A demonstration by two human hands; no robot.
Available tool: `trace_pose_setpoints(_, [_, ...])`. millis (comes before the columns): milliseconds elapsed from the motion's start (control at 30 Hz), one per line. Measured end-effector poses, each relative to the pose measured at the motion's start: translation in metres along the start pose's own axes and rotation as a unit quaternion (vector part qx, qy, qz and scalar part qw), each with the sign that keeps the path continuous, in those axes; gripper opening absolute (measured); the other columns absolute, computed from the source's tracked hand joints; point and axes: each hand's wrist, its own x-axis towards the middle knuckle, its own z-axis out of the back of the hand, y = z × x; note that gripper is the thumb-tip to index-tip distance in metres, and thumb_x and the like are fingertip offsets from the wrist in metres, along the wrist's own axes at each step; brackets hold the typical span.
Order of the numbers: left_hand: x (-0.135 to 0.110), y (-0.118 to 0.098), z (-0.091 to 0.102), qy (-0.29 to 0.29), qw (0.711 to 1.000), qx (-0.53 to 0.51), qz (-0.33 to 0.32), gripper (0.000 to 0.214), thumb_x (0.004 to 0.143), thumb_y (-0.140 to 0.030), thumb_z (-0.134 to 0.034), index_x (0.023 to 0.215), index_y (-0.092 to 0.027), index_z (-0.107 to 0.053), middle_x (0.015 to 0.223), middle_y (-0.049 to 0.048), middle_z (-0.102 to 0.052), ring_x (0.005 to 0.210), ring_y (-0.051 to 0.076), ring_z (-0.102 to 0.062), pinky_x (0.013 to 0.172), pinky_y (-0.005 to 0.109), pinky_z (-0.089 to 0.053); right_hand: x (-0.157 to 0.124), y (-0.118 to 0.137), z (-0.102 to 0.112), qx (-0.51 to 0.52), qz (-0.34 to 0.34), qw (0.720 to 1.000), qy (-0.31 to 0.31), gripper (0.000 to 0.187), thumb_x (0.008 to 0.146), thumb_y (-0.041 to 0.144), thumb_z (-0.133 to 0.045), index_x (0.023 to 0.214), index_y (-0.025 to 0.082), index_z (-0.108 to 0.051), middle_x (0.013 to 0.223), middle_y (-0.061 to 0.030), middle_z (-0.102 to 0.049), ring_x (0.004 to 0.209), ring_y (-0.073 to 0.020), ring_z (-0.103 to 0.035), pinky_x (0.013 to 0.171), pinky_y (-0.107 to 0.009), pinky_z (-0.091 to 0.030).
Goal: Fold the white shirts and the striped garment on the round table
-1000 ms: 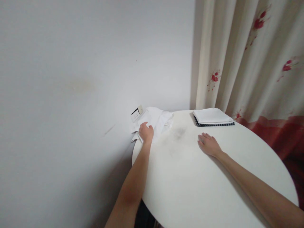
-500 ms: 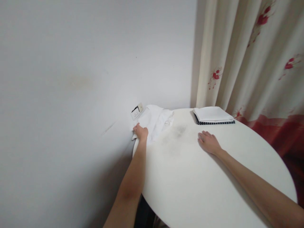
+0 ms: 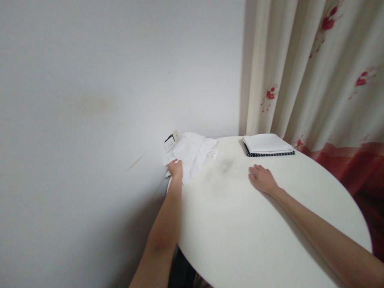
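Note:
A crumpled white cloth (image 3: 193, 154) lies at the far left of the round white table (image 3: 255, 232), against the wall. My left hand (image 3: 176, 168) is closed on the cloth's near left edge, its thumb on top; part of the fingers is hidden. My right hand (image 3: 262, 179) rests palm down on the tabletop with nothing in it, fingers stretched out and a little apart. Just beyond it lies a neatly folded white cloth (image 3: 265, 143) on top of a black-and-white patterned folded piece (image 3: 270, 154).
A wall socket (image 3: 171, 142) sits close behind the crumpled cloth. The plain wall (image 3: 90, 160) runs along the table's left side. A cream curtain (image 3: 282, 80) with red flowers and a red hem hangs behind the table on the right. Grey smudges mark the tabletop between my hands.
My left hand has shifted slightly toward me and left, and the crumpled cloth's near edge has moved with it. My right hand stays in place on the table.

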Motion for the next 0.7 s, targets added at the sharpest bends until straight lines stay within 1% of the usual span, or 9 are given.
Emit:
trace_pose_setpoints(100, [-0.006,-0.012,0.003,0.011,1.000,0.002,-0.019,0.029,0.098,-0.029,-0.059,0.123,-0.015,-0.063,0.123,0.0120,-0.065,0.111,0.025,-0.063,0.097,0.044,-0.053,0.000,0.000,0.001,0.000,-0.001,1.000,0.002,0.039,0.098,0.032,-0.040,0.128,0.017,-0.060,0.148,-0.0187,-0.049,0.137,-0.0329,-0.044,0.107,-0.051,-0.035])
trace_pose_setpoints(200, [-0.019,-0.031,0.004,0.029,0.996,-0.002,-0.079,0.026,0.097,-0.018,-0.053,0.115,-0.014,-0.070,0.118,0.0123,-0.070,0.120,0.024,-0.062,0.110,0.040,-0.044,0.001,0.000,0.000,0.000,-0.003,1.000,0.005,0.040,0.098,0.033,-0.039,0.128,0.017,-0.060,0.149,-0.0191,-0.048,0.137,-0.0330,-0.043,0.108,-0.051,-0.034])
trace_pose_setpoints(267, [-0.032,-0.045,0.002,0.049,0.991,-0.007,-0.126,0.025,0.096,-0.016,-0.053,0.113,-0.016,-0.072,0.124,0.0101,-0.070,0.125,0.023,-0.060,0.113,0.039,-0.042,0.001,-0.001,-0.001,0.001,-0.002,1.000,0.006,0.040,0.098,0.033,-0.038,0.128,0.018,-0.059,0.149,-0.0187,-0.048,0.138,-0.0324,-0.043,0.107,-0.051,-0.034])
trace_pose_setpoints(367, [-0.055,-0.064,-0.003,0.088,0.975,-0.018,-0.205,0.023,0.096,-0.015,-0.055,0.109,-0.020,-0.072,0.138,0.0059,-0.063,0.133,0.020,-0.054,0.116,0.037,-0.039,0.002,-0.002,-0.002,0.001,-0.005,1.000,0.007,0.040,0.098,0.033,-0.039,0.129,0.019,-0.059,0.149,-0.0177,-0.048,0.138,-0.0316,-0.042,0.107,-0.050,-0.034])
trace_pose_setpoints(433, [-0.071,-0.074,-0.008,0.119,0.950,-0.027,-0.289,0.023,0.095,-0.012,-0.054,0.108,-0.021,-0.071,0.144,0.0054,-0.059,0.137,0.018,-0.050,0.117,0.038,-0.038,0.002,-0.002,-0.002,0.000,-0.004,1.000,0.008,0.039,0.098,0.033,-0.039,0.129,0.019,-0.059,0.148,-0.0173,-0.049,0.137,-0.0312,-0.042,0.107,-0.050,-0.034])
trace_pose_setpoints(533, [-0.093,-0.086,-0.015,0.176,0.893,-0.025,-0.413,0.026,0.093,-0.005,-0.052,0.107,-0.020,-0.068,0.145,0.0062,-0.057,0.137,0.017,-0.049,0.118,0.040,-0.037,0.003,-0.001,0.000,-0.005,0.001,1.000,0.009,0.038,0.098,0.033,-0.039,0.128,0.019,-0.059,0.145,-0.0170,-0.052,0.135,-0.0308,-0.044,0.106,-0.048,-0.035])
trace_pose_setpoints(633, [-0.112,-0.091,-0.023,0.249,0.842,-0.004,-0.478,0.027,0.092,-0.004,-0.053,0.107,-0.021,-0.068,0.144,0.0050,-0.058,0.134,0.018,-0.052,0.116,0.040,-0.039,0.003,-0.001,0.001,-0.007,0.008,1.000,0.009,0.038,0.098,0.032,-0.040,0.127,0.019,-0.060,0.142,-0.0174,-0.054,0.132,-0.0308,-0.046,0.104,-0.047,-0.036])
trace_pose_setpoints(700, [-0.120,-0.091,-0.029,0.287,0.819,0.008,-0.497,0.025,0.093,-0.006,-0.055,0.106,-0.022,-0.068,0.141,0.0042,-0.061,0.128,0.018,-0.057,0.113,0.039,-0.043,0.003,-0.002,0.001,-0.005,0.008,1.000,0.010,0.038,0.098,0.032,-0.040,0.127,0.019,-0.060,0.144,-0.0177,-0.052,0.133,-0.0311,-0.045,0.104,-0.048,-0.036])
